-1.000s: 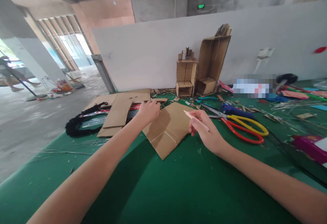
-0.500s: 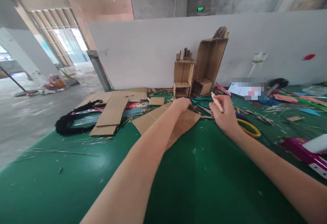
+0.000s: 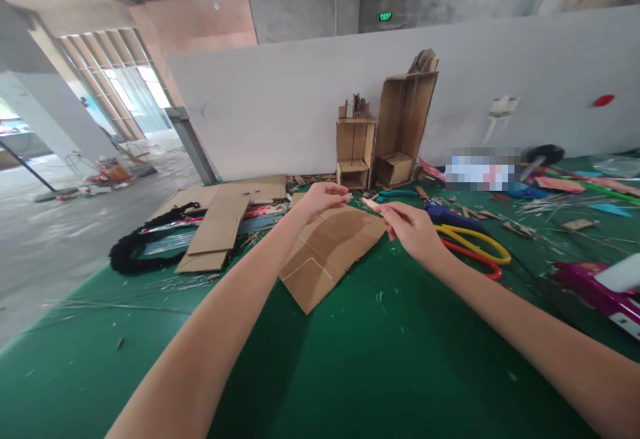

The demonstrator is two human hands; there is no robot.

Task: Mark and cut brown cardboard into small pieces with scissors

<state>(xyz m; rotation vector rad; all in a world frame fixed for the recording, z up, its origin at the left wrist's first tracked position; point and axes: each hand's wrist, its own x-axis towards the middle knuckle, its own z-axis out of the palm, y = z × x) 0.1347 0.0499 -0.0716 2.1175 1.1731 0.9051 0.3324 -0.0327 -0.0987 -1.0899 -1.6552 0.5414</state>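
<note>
Between the thumb and fingers of my right hand point(image 3: 407, 227) is a pale pen point(image 3: 371, 204), its tip pointing left. My left hand point(image 3: 325, 200) pinches a small whitish piece point(image 3: 349, 197) that looks like a cap, a short gap from the pen's tip. Below both hands lies a brown cardboard sheet point(image 3: 325, 252) with a curved far edge and a pale angled line on it. My left forearm covers part of its left side.
Two cardboard box structures point(image 3: 403, 119) stand against the white partition. Scissors with yellow and red handles point(image 3: 480, 242) lie right of my right hand. Cardboard strips point(image 3: 213, 229) and a black fuzzy loop point(image 3: 123, 252) are on the left. A magenta device point(image 3: 590, 292) sits far right.
My left hand has lifted off the cardboard and moved left, now pinching the small whitish piece. The right hand has swung the pen left and down, and the cardboard and scissors handles show more.
</note>
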